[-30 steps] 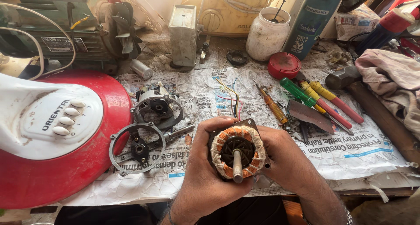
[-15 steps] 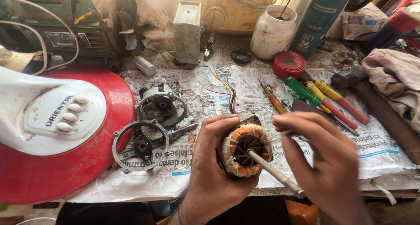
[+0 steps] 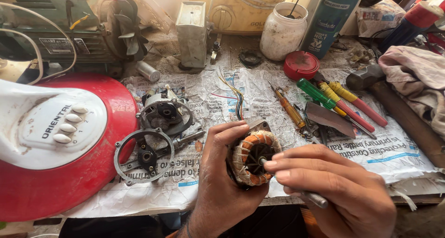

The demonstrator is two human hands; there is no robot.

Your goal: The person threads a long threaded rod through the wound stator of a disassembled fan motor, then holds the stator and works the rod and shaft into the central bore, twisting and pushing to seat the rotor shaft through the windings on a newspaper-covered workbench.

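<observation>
Head view. Left hand [image 3: 222, 182] wraps around a motor stator [image 3: 252, 157], copper windings bound in pale tape, held just above the near edge of the tabletop [image 3: 417, 196]. Right hand [image 3: 333, 187] is closed on a metal shaft [image 3: 313, 198]; the shaft's tip sits in the stator's central bore. Newspaper [image 3: 222, 90] covers the tabletop. Left of the stator, on the paper: a round metal motor cover [image 3: 143, 157] and a second motor housing [image 3: 164, 113]. Far left, a red and white fan base [image 3: 60, 140]. Right of the stator, well apart: screwdrivers [image 3: 324, 97], a hammer [image 3: 394, 108].
</observation>
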